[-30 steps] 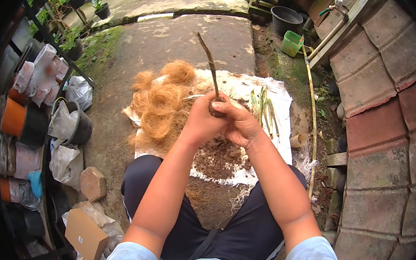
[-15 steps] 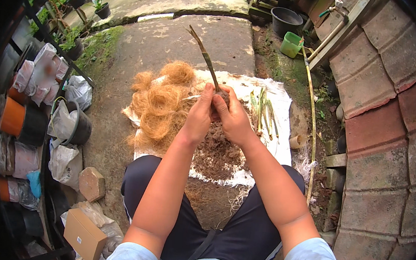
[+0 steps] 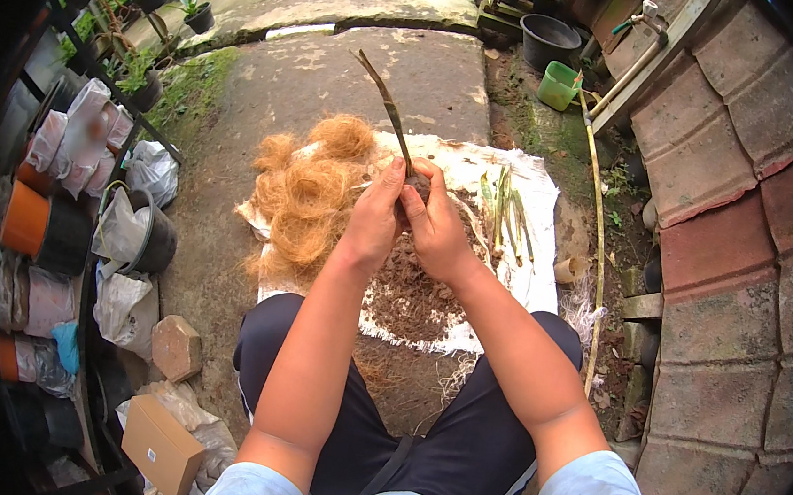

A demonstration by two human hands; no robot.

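Note:
A dark, bare plant stem [image 3: 391,110] stands up between my hands, leaning to the left at its top. Around its base is a clump of brown soil [image 3: 418,184], which both hands cup and press from either side. My left hand [image 3: 375,213] is closed on the left of the clump, thumb upward. On the other side my right hand [image 3: 438,230] is closed too, its fingers curled over the far side. The palms hide most of the clump. Below them lies a heap of loose dark soil [image 3: 416,296] on a white cloth sheet [image 3: 533,283].
Tufts of brown coconut fibre [image 3: 312,188] lie on the sheet's left, several green leaf cuttings [image 3: 508,215] on its right. Pots and bags fill a rack at left, near a cardboard box [image 3: 162,447]. A bamboo pole [image 3: 594,227], green container [image 3: 559,85] and black basin [image 3: 548,42] stand right.
My hands have shifted slightly, with the stem's top a little further left. A pale strand now shows right of my right hand; the pale piece beside my left hand is less visible.

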